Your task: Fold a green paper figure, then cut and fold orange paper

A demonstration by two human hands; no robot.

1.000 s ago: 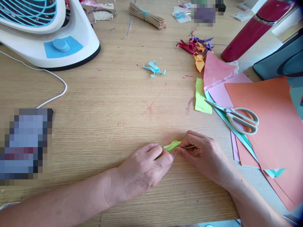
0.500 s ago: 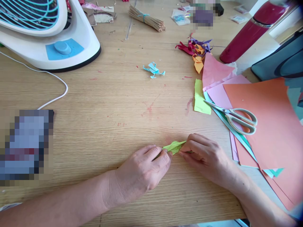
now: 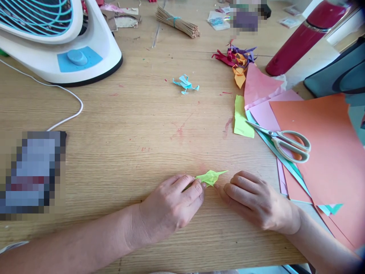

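Observation:
A small light green folded paper lies low over the table near its front edge, with a thin point sticking out to the right. My left hand is closed on its left end, the fingers covering that part. At the lower right side of the paper, my right hand is closed, its fingertips at the lower flap; the pinched part is hidden by the fingers. The upper thin point is free of the right fingers. Farther back lies a light blue origami figure.
Scissors lie on orange paper sheets at right, beside a light green paper strip. Behind are several folded figures and a red flask. At left stand a fan and a blurred phone. A stick bundle lies behind.
My right hand has let go of the paper's upper point and shifted slightly right and down, its fingers more curled. My left hand keeps its hold.

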